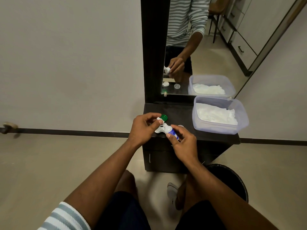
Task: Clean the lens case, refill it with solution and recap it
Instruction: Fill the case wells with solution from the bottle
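Note:
My left hand point(142, 128) pinches the white lens case point(159, 129) between thumb and fingers above the dark dresser top point(176, 112). My right hand point(182, 140) grips a small white solution bottle with a blue label point(172, 131), tilted so its nozzle points at the case. A green cap point(164, 117) lies on the dresser just behind my left fingers. A clear cap point(181, 126) lies on the dresser to the right of the bottle, partly hidden by my right fingers.
A clear plastic tub point(239, 113) holding white tissue stands at the right of the dresser. A mirror point(199, 47) rises behind it. A black bin point(232, 178) stands on the floor to the right of my knees.

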